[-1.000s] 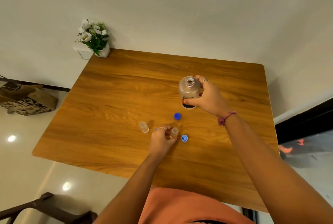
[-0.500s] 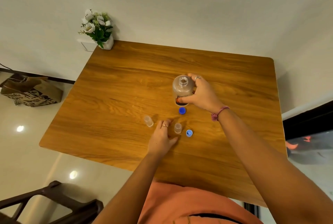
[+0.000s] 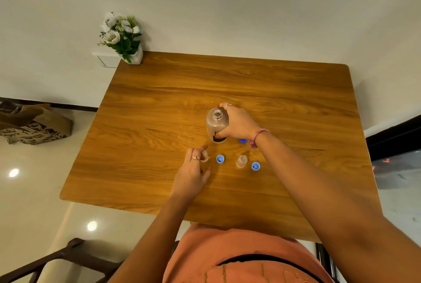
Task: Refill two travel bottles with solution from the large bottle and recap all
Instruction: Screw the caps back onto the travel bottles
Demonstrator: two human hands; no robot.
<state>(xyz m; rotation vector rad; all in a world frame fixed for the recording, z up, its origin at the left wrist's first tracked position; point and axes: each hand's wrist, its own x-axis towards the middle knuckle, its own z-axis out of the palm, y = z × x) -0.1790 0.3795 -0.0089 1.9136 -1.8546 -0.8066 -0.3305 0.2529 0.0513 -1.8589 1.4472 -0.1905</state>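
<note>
The left hand [image 3: 193, 168] is now moving from one little bottle [image 3: 241, 161] to pinch the other [image 3: 205, 157], getting ready for pouring, while the right hand [image 3: 237, 122] is still gripping the big open bottle [image 3: 216, 123].

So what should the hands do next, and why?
Probably lift and tip the large bottle over the small bottle by the left hand. The right hand already grips the large bottle, its top is off, and both small bottles stand uncapped, blue caps beside them. Whether either small bottle is already filled, I can't tell.
</note>
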